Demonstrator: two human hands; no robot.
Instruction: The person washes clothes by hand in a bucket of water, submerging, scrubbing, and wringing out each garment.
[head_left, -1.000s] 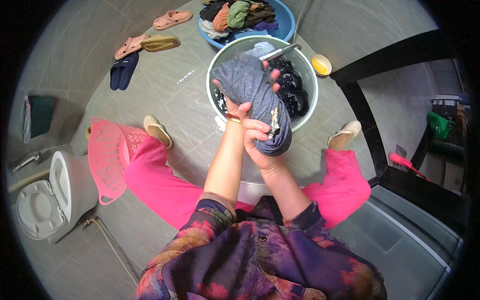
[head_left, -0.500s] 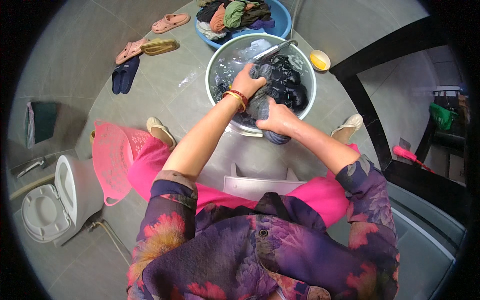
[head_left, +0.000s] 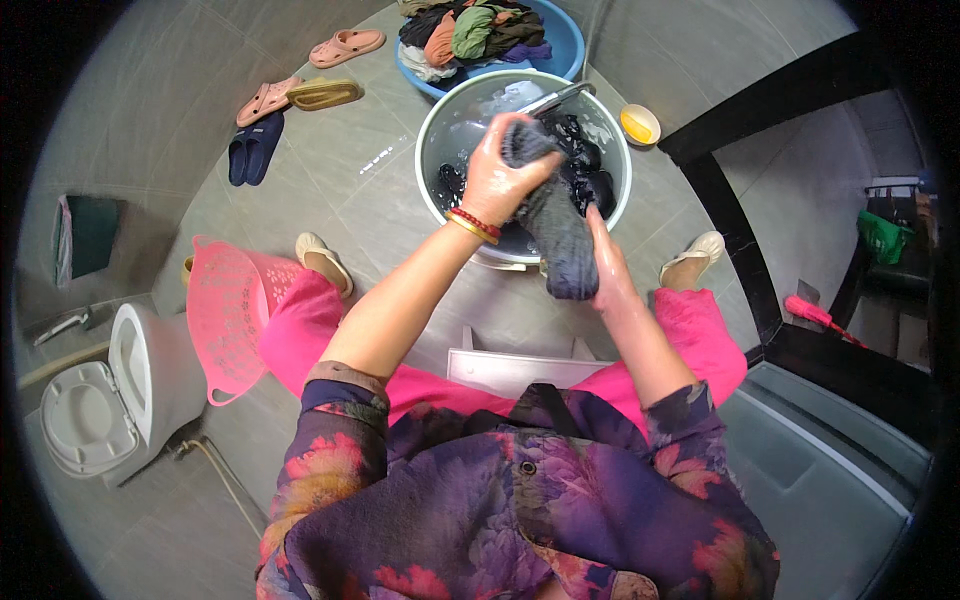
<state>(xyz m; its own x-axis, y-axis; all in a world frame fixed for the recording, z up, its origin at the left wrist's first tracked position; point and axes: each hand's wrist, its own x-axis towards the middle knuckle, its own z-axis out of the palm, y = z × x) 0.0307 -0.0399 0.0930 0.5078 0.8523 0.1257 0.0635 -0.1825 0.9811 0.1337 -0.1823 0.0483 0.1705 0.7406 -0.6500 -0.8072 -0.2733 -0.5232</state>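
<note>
A wet, dark grey cloth (head_left: pixel 558 235), long and narrow like a sock, is stretched above the near side of a pale-rimmed bucket (head_left: pixel 424 175). My left hand (head_left: pixel 500 180) is closed around its upper end, thumb across the front. Beside its lower end is my right hand (head_left: pixel 612 262), touching the edge with the visible digit stretched straight; the cloth hides the other fingers. Dark wet clothes (head_left: pixel 592 185) lie in sudsy water in the bucket. The bucket's handle (head_left: pixel 560 97) leans over the far rim.
Behind the bucket stands a blue basin (head_left: pixel 566 45) of mixed clothes. A bowl (head_left: pixel 640 123) with something yellow is on the floor to its right. Slippers (head_left: pixel 255 148) lie at the far left. A pink basket (head_left: pixel 230 320) and a toilet (head_left: pixel 150 380) stand at my left.
My left hand has turned and lifted its end of the cloth. The cloth has unfolded lengthwise. My right hand has shifted right, its grip changed from wrapped to straighter along the cloth's edge.
</note>
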